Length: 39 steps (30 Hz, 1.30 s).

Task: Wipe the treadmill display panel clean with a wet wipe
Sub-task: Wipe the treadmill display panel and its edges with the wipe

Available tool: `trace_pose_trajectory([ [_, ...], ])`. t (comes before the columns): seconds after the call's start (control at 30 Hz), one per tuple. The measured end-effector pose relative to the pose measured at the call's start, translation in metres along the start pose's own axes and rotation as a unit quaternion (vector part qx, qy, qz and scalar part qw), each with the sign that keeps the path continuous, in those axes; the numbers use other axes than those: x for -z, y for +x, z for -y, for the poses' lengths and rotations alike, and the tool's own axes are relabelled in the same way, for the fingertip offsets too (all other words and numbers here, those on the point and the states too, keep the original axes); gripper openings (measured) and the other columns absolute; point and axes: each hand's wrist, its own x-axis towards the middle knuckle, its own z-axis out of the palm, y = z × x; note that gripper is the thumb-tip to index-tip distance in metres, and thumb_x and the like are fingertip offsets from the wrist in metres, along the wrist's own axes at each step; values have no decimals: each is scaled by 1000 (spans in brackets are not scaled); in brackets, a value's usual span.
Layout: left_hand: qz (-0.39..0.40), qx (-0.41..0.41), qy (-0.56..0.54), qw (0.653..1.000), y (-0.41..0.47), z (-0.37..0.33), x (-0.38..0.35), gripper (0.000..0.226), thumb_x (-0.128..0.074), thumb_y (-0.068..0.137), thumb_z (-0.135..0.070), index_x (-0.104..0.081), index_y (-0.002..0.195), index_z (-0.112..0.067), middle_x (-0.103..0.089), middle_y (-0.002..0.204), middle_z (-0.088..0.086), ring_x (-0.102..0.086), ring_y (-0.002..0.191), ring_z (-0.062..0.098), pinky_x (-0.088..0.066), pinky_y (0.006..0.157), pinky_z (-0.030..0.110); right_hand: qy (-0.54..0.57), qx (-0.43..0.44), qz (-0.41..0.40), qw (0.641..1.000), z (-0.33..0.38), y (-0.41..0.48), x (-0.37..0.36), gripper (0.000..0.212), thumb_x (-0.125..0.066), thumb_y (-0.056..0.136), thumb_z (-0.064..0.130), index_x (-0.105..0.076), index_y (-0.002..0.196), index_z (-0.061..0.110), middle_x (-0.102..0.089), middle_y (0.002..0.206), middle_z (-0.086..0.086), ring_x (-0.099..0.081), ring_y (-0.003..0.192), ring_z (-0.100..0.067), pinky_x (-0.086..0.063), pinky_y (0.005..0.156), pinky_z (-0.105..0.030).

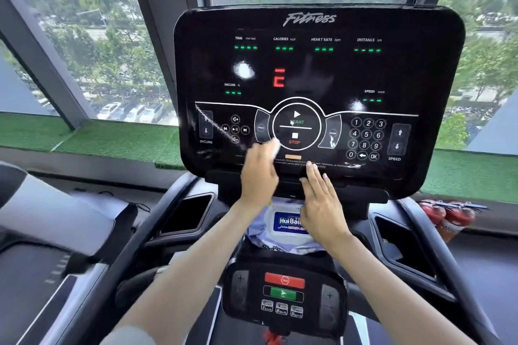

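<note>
The black glossy treadmill display panel (316,70) stands tilted in front of me, lit with green readouts and a red digit. My left hand (259,173) is raised against its lower middle, blurred, with a white wet wipe (276,148) at its fingertips beside the STOP button. My right hand (322,202) hovers flat with straight fingers just below the panel's bottom edge, holding nothing. A blue and white wet wipe pack (286,225) lies on the ledge under the panel, partly hidden by my right hand.
A lower control pad (284,293) with a red and a green button sits between the handrails. Black cup holders (187,213) flank the console. Red fire extinguishers (445,217) stand by the window at right. Another treadmill (42,232) is at left.
</note>
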Motion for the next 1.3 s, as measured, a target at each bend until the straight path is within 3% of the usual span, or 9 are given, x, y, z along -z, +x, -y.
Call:
trace_pose_trajectory([
  [0.1,32,-49,-6,998,4,16,9,42,-49,85,7,-54,123,-11,-56,105,6,-52,97,19,-44,82,24,-3,2,3,1000,-1,0,0,61,-66,66,3,-52,125,-7,-31,147,-24,-33,136,-32,-29,110,-45],
  [0.27,-149,290,-41,944,24,46,31,40,-45,84,8,-48,122,-4,-50,115,16,-53,103,32,-43,86,37,6,-1,-4,1000,1,-1,-1,59,-62,68,1,-51,125,-7,-31,147,-24,-30,137,-32,-26,112,-45],
  [0.47,28,-10,-51,998,-11,-23,-14,32,-49,83,10,-51,110,-8,-56,103,8,-54,95,22,-48,82,35,-7,-2,6,1000,0,1,-4,61,-59,70,1,-47,129,-8,-25,150,-24,-23,140,-31,-13,114,-41],
  [0.57,63,-39,-48,996,-5,-12,-8,32,-48,90,2,-53,120,-10,-56,108,5,-53,99,17,-46,86,27,-15,1,4,1000,-2,1,-3,61,-58,71,2,-46,130,-6,-24,150,-23,-22,141,-31,-16,115,-42],
  [0.77,-158,244,-52,955,22,24,14,31,-43,91,-1,-48,121,-2,-52,115,13,-54,102,28,-47,85,34,-25,11,8,1000,-2,-1,0,65,-63,67,7,-48,129,-7,-28,148,-25,-27,138,-33,-19,114,-44],
  [0.97,125,-138,-32,982,-6,-28,-22,39,-50,90,-2,-51,129,-10,-55,106,5,-51,100,20,-51,81,38,-7,41,-3,999,-17,-7,1,66,-53,75,1,-34,137,-11,-25,149,-26,-20,141,-32,-13,115,-41],
  [1.07,65,-159,-14,985,13,-14,-12,41,-50,88,1,-54,126,-12,-55,94,6,-53,85,20,-53,69,32,-16,18,-11,1000,-29,-14,3,62,-32,80,4,-27,140,-10,-21,151,-26,-19,141,-31,-15,114,-42],
  [1.17,-83,-10,-49,995,31,-6,-4,41,-51,86,6,-57,123,-10,-52,88,8,-52,78,19,-47,70,27,-37,21,-13,999,-36,-13,4,63,-40,80,5,-27,140,-9,-22,151,-24,-21,141,-30,-22,113,-42],
  [1.3,146,-304,50,940,19,-14,-12,54,-57,74,14,-56,121,-14,-53,90,3,-44,81,17,-53,54,34,-71,30,3,997,-34,-11,3,64,-40,84,11,-22,142,-10,-18,152,-25,-15,142,-32,-23,114,-46],
])
